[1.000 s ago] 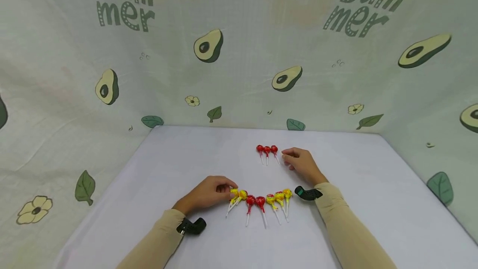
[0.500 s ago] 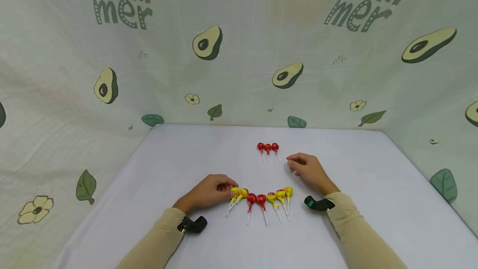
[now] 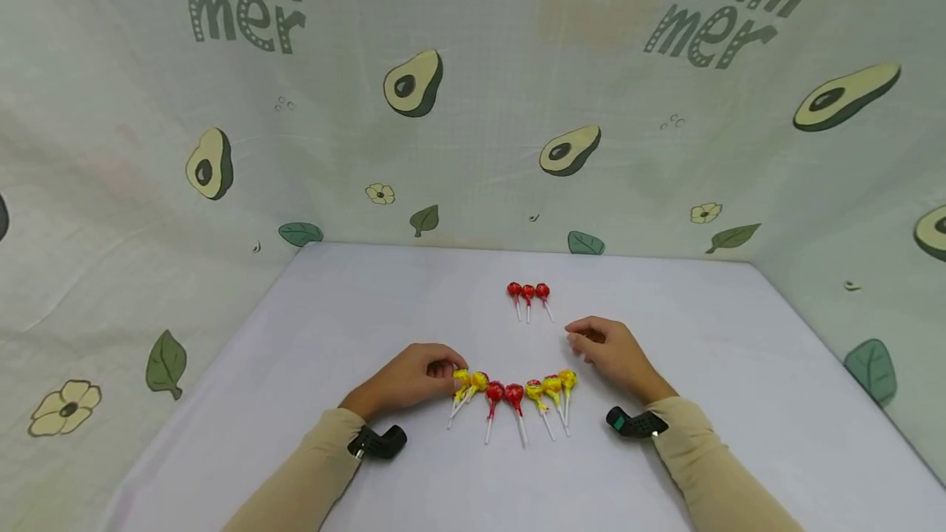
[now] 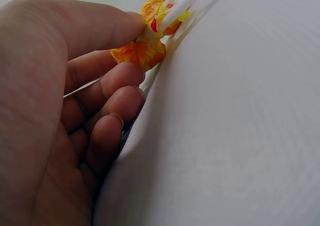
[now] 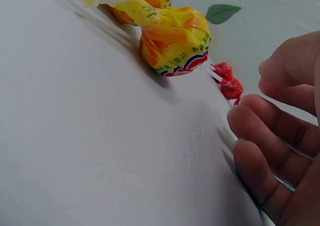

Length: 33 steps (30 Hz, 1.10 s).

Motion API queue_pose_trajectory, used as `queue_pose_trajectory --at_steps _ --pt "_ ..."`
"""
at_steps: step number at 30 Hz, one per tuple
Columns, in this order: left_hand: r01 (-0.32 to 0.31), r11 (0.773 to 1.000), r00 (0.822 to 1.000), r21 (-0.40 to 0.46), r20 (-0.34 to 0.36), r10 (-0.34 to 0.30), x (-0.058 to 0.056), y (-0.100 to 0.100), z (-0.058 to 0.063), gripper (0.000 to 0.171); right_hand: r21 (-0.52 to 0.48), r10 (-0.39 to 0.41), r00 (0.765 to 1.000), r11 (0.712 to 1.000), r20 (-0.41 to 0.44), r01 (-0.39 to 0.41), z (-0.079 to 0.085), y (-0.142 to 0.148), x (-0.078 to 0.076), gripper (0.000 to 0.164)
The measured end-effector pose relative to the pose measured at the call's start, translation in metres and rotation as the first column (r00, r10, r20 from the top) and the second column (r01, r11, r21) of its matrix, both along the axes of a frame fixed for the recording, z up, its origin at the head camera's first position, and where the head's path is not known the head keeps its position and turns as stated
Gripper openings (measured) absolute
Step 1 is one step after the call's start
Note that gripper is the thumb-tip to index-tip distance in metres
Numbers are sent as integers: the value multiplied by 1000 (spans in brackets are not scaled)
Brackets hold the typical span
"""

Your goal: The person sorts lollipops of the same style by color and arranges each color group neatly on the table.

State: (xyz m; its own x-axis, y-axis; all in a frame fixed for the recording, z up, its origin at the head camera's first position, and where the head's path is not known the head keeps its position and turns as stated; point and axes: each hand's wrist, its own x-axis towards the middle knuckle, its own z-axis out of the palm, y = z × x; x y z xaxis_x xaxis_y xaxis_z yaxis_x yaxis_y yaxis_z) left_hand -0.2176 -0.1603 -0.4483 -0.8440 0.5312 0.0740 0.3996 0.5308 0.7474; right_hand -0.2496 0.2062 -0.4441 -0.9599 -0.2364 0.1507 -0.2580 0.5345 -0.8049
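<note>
A shallow curved row of wrapped lollipops lies across the table in the head view. At its left end, my left hand [image 3: 408, 378] pinches a yellow lollipop [image 3: 461, 377] between thumb and fingers; the left wrist view shows that yellow wrapper [image 4: 137, 54] up close. Two red lollipops [image 3: 514, 394] occupy the row's middle, and three yellow lollipops [image 3: 567, 378] its right end. Beyond the row, three red lollipops [image 3: 528, 291] lie side by side. My right hand [image 3: 617, 355] hovers right of both groups, fingers loosely bent and holding nothing.
A white cloth covers the table [image 3: 355, 294]. Behind it hangs a pale curtain [image 3: 488, 89] printed with avocados and leaves. Each wrist carries a black camera, such as the right wrist camera [image 3: 634, 423].
My right hand has drawn back from the far red lollipops, toward me and slightly right. The left hand and the lollipops stay in place.
</note>
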Motion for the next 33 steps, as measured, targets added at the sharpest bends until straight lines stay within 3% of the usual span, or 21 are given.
queue_pose_trajectory --at_steps 18,33 --pt "10 1000 1000 13 -6 -10 -3 0 -2 16 71 32 999 997 7 -33 -3 8 22 23" --pt "23 999 999 -25 -28 -23 -1 0 0 22 109 51 997 993 -51 -45 -8 6 37 17"
